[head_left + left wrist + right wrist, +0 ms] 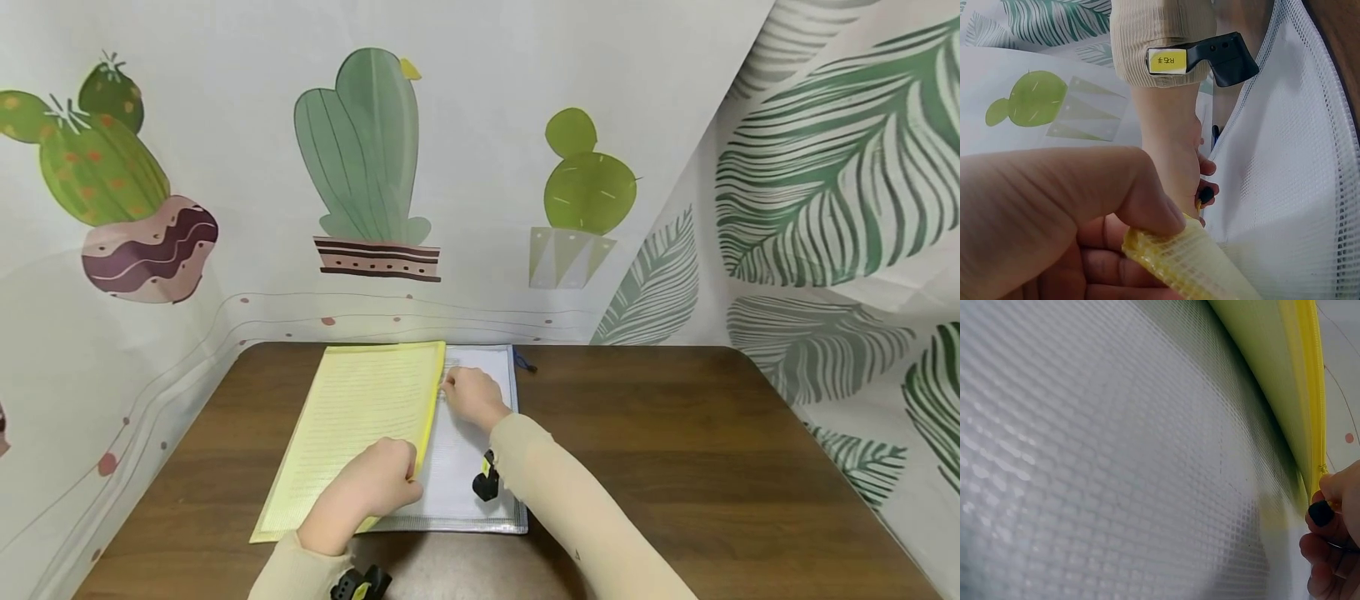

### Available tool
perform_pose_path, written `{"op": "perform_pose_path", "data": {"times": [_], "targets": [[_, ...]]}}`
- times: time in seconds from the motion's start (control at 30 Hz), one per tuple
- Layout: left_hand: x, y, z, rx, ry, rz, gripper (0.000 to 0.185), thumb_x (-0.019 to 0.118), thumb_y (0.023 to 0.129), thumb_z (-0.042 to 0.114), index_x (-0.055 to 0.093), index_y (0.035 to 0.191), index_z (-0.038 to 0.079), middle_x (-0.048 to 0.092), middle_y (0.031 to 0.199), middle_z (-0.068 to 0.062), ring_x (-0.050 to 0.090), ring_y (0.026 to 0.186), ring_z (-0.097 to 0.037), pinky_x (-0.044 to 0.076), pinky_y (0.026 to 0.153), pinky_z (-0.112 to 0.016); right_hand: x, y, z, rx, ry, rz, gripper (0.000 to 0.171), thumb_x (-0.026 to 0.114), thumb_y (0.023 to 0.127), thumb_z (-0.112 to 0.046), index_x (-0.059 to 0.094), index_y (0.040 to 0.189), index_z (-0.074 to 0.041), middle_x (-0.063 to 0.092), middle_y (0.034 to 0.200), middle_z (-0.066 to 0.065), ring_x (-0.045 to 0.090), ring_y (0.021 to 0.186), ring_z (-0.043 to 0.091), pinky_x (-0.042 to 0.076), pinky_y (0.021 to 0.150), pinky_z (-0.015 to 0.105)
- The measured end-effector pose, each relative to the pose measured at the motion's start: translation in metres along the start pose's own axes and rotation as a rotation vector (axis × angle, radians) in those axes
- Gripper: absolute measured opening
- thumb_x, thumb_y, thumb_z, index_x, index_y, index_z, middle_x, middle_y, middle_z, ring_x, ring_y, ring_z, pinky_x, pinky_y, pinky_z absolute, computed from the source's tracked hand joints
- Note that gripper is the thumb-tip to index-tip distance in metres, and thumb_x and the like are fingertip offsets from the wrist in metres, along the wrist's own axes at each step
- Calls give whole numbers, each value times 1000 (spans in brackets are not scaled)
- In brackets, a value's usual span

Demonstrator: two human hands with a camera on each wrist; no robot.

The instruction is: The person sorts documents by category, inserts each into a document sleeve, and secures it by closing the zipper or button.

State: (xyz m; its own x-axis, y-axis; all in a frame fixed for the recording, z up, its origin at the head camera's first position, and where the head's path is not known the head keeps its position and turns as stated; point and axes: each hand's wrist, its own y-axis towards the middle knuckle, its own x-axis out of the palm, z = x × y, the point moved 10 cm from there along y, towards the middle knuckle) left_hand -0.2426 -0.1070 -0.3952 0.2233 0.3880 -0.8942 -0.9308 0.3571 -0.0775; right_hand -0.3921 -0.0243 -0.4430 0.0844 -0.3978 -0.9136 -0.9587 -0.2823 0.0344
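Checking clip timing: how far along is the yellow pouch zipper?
Done: yellow mesh pouch lies on the white mesh pouch. In hand: left hand pinches the near yellow edge, right hand pinches the zipper pull partway along. Left: remaining zipper run; direction unclear.

A dark brown wooden counter (675, 467) with rounded far corners fills the lower part of the head view. Behind it hangs a white cloth backdrop (480, 125) printed with 3 potted cactuses: a prickly one with orange dots in a maroon pot (112, 192) at the left, a tall pale green one in a striped pot (367, 167) in the middle, and a round lime one in a grey pot (581, 200) further right. A second cloth with large green leaves (832, 175) closes the right side. The light is soft and even.
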Motion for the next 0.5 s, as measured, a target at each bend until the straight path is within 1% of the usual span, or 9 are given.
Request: {"op": "perform_pose_path", "data": {"times": [0.13,0.33,0.5], "targets": [[-1,-1,2,4,2,0,26,56,65,3,35,54,14,24,48,8,19,46,-9,19,44,-23,-4,2,0,-1,-7,9,20,51,95,-29,67,94,-17,67,82,-4,55,66,11,46,58,28],[-2,-4,8,23,-12,-8,26,55,65,2,35,54,15,24,48,8,20,46,-9,20,44,-22,-5,5,4,-2,-5,24,21,51,95,-29,64,84,-18,62,73,-4,53,62,13,42,54,28],[-3,-6,10,34,-21,-12,26,55,65,3,35,53,15,25,48,8,22,46,-8,21,44,-22,-8,5,7,-3,-7,51,19,53,94,-29,65,84,-17,63,74,-4,53,63,13,42,54,29]]}}
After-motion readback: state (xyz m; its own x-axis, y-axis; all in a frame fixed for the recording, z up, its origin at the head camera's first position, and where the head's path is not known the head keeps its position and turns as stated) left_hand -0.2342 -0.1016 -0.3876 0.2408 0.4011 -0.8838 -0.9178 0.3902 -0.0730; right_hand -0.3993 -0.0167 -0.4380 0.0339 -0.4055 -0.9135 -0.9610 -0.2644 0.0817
